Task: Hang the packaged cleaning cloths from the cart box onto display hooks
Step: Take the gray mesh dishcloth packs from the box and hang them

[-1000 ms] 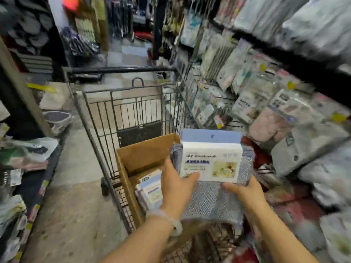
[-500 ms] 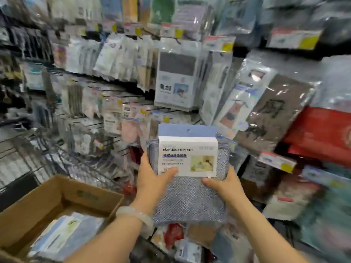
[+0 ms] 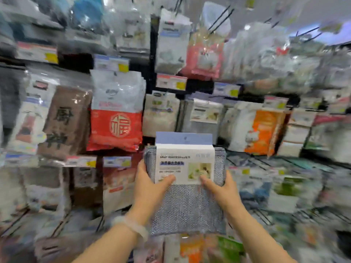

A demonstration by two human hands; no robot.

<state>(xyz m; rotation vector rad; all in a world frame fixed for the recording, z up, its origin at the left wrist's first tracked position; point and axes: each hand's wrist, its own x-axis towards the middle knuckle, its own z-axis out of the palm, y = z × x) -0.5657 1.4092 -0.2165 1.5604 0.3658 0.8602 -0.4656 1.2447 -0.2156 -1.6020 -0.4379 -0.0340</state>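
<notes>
The display wall [image 3: 247, 114] fills the view with hanging packets, among them a red packet [image 3: 116, 128] and an orange one [image 3: 263, 133], though blur hides which hook is free. Before it, upright at chest height, a stack of packaged cleaning cloths [image 3: 185, 186] is clamped from both sides, left hand [image 3: 150, 188] and right hand [image 3: 221, 192] each with thumb on the label. To hang well, I judge one grip should steady the stack while the other lines the blue header card [image 3: 183, 138] up with a hook.

A blurred store display wall fills the view, packed with hanging goods: a brown towel pack [image 3: 65, 122] at left, a red packet [image 3: 116, 128] beside it, an orange packet [image 3: 263, 132] at right.
</notes>
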